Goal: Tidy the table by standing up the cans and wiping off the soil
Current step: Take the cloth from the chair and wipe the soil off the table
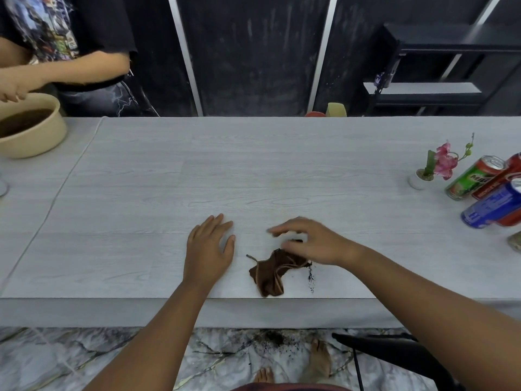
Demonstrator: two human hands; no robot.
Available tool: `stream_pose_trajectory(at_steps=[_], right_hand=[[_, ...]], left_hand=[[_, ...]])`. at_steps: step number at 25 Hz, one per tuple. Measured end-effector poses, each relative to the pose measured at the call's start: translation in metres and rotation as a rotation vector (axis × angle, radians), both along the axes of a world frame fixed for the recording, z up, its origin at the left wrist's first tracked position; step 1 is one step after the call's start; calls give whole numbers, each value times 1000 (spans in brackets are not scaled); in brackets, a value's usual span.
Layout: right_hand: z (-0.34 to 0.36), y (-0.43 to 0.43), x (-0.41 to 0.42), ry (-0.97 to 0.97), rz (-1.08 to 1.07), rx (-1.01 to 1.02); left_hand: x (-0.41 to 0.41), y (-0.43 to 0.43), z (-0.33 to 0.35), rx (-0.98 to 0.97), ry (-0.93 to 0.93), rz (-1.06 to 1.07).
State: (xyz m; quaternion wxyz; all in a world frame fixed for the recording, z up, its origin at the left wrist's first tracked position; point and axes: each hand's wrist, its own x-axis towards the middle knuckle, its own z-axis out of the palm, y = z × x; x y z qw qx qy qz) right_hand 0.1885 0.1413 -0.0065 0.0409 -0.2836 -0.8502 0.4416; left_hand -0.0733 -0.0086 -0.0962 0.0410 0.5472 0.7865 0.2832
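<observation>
The left hand (210,249) is lying flat on the table (253,170), its grip spread and holding nothing. The right hand (307,241) is hovering, blurred, fingers seemingly loosely apart, just above the brown cloth (270,273), which is lying crumpled beneath its palm. Soil (311,277) is lying scattered just beside the cloth, under the right wrist. The cans (490,190) are standing well to the right.

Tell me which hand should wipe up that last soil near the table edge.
Right. The right hand is over the brown cloth, beside the soil specks; the left hand lies flat, farther away.
</observation>
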Motion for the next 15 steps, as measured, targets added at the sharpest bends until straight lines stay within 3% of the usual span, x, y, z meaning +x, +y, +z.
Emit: stream_pose_trajectory(at_steps=[3,5,8,15], right_hand=[[-14,16,46,172,-568,69],[-34,21,92,103,-792,230],[-58,21,147,-67,-909,466],[-66,26,145,-148,-899,601]], left_hand=[[4,-6,7,76,-22,5],[16,-12,13,71,-71,-28],[52,-13,25,-26,-245,-146],[91,-2,31,-124,-48,-283]])
